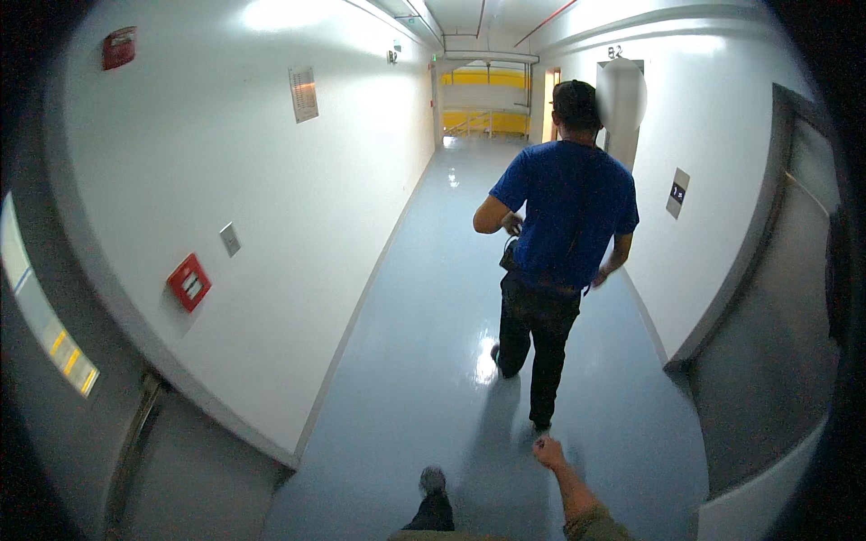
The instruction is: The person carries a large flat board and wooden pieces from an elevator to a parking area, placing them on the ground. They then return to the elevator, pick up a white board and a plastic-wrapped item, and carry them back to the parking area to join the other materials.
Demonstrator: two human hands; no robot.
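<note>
My right hand (548, 453) swings forward at the lower middle, its fingers curled closed. Whatever is inside them, if anything, is hidden. The olive sleeve (597, 525) of that arm enters from the lower edge. One of my feet, in a grey shoe (433, 480), is stretched ahead on the shiny blue-grey floor (388, 379). My left hand is out of the picture. Just ahead, a person in a blue T-shirt (573, 212), black cap and dark trousers walks away from me along the corridor, with a small black pouch or device (509, 256) at the left hip.
White walls line both sides. On the left are a grey door (54, 361), a red fire alarm box (188, 282), a switch plate (230, 239) and a posted sheet (304, 95). At the right stands another grey door (767, 334). A railing (478, 122) crosses the far end before yellow bands.
</note>
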